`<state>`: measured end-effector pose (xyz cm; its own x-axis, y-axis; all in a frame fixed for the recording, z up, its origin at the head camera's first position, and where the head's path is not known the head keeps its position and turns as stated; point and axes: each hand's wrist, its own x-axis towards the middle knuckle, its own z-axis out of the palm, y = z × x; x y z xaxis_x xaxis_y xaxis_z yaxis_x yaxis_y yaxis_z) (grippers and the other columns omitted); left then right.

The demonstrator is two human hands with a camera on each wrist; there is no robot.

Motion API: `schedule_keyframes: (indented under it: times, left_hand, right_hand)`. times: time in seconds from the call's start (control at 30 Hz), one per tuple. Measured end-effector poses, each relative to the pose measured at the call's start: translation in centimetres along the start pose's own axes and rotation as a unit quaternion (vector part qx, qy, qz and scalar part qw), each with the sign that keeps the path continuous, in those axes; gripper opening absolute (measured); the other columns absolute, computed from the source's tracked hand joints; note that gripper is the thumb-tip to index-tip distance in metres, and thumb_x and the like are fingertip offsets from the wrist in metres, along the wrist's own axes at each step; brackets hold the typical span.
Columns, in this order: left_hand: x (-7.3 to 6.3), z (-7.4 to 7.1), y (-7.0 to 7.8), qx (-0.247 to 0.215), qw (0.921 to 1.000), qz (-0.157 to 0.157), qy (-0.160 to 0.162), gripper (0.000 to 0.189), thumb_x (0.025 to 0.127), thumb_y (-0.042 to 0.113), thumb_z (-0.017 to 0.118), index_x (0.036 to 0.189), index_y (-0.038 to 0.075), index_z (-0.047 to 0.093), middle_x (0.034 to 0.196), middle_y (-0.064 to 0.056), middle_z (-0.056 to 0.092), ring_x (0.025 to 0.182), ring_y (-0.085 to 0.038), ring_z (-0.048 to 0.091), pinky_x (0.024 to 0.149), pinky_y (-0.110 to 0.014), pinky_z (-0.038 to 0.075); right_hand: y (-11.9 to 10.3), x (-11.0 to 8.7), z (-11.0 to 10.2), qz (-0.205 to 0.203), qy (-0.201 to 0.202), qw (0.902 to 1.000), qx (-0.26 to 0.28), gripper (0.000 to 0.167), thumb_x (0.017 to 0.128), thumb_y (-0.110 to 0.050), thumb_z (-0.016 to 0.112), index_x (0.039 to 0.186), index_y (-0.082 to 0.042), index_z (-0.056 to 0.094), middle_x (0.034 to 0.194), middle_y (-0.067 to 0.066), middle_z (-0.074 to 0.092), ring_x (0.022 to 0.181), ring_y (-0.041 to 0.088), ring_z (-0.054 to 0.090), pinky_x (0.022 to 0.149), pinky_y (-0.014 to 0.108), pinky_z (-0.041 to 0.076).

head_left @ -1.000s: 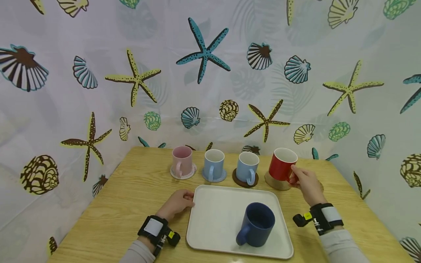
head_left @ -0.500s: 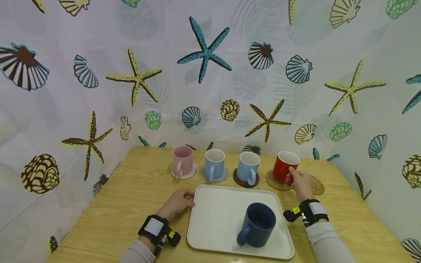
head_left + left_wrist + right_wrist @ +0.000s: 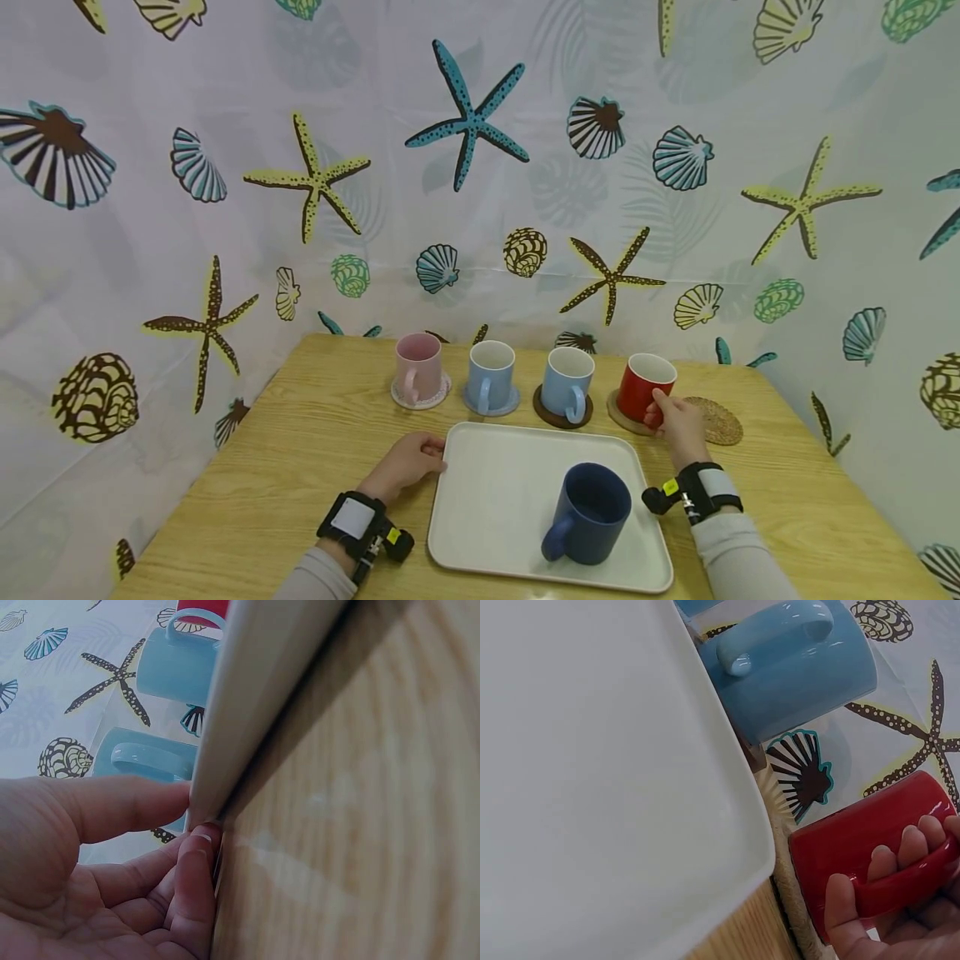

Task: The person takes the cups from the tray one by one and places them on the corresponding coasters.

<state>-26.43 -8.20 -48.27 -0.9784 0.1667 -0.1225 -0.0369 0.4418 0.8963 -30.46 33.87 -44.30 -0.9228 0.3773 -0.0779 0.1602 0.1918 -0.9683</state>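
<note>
At the right end of the back row, a red mug point(image 3: 636, 397) stands on a tan coaster point(image 3: 622, 420). My right hand point(image 3: 678, 427) grips its handle; in the right wrist view the fingers pass through the handle point(image 3: 907, 885). A cream tray point(image 3: 487, 500) lies in front of the row, with a navy mug point(image 3: 596, 521) upright on its right half. My left hand point(image 3: 408, 462) holds the tray's left edge. In the left wrist view the thumb touches the rim point(image 3: 225, 720) and the curled fingers sit at its lower side.
Left of the red mug stand a pink mug point(image 3: 418, 371) and two light blue mugs point(image 3: 491, 379), each on a coaster. A woven cork-coloured coaster point(image 3: 716, 421) lies right of my right hand. A shell-patterned cloth point(image 3: 480, 208) hangs behind the wooden table point(image 3: 300, 467).
My right hand has moved left and slightly nearer with the red mug, which went from tilted to upright on its coaster. The woven coaster came into fuller view. My left hand stayed put.
</note>
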Motion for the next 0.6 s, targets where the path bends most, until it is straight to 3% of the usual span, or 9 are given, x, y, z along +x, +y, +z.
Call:
schedule_keyframes:
  times: [0.2,0.3,0.37,0.47,0.6]
  left_hand:
    - [-0.1,-0.1,0.1,0.0,1.0,-0.008,-0.001,0.037,0.084,0.005,0.069,0.119,-0.004,0.062,0.101,-0.011,0.063,0.087,-0.017,0.055,0.074,-0.027,0.046]
    - [-0.1,-0.2,0.1,-0.006,0.9999,-0.009,-0.003,0.037,0.084,0.005,0.069,0.119,-0.004,0.062,0.1,-0.011,0.063,0.087,-0.018,0.055,0.074,-0.027,0.046]
    - [-0.1,-0.2,0.0,-0.009,0.9999,-0.003,-0.005,0.037,0.083,0.005,0.069,0.119,-0.004,0.062,0.099,-0.011,0.063,0.086,-0.018,0.055,0.073,-0.026,0.046]
    - [-0.2,-0.3,0.0,-0.009,0.9999,0.004,-0.009,0.037,0.084,0.005,0.068,0.118,-0.005,0.061,0.098,-0.01,0.063,0.085,-0.017,0.055,0.072,-0.024,0.046]
    - [-0.2,-0.3,0.1,-0.008,0.9999,0.002,-0.006,0.036,0.084,0.005,0.068,0.118,-0.005,0.061,0.098,-0.01,0.063,0.085,-0.017,0.056,0.073,-0.025,0.046]
  right_hand:
    - [0.3,-0.1,-0.1,0.002,-0.016,0.9998,0.007,0.043,0.098,-0.047,0.051,0.077,-0.012,0.064,0.066,-0.008,0.06,0.07,0.007,0.058,0.068,0.029,0.048]
    - [0.4,-0.2,-0.4,-0.002,-0.044,0.999,-0.004,0.045,0.099,-0.049,0.046,0.087,-0.01,0.063,0.075,-0.008,0.061,0.077,0.008,0.058,0.075,0.027,0.05]
    - [0.5,-0.4,-0.7,-0.007,-0.064,0.9976,-0.024,0.05,0.101,-0.05,0.041,0.1,-0.005,0.062,0.088,-0.002,0.063,0.088,0.012,0.058,0.083,0.027,0.052]
    - [0.5,-1.1,-1.2,-0.022,-0.09,0.9936,-0.064,0.06,0.103,-0.049,0.031,0.128,0.002,0.051,0.12,0.013,0.058,0.112,0.023,0.053,0.098,0.036,0.05]
    - [0.4,-2.6,-1.8,-0.047,-0.075,0.9917,-0.094,0.069,0.103,-0.05,0.026,0.144,0.004,0.033,0.144,0.024,0.039,0.132,0.034,0.039,0.102,0.04,0.046]
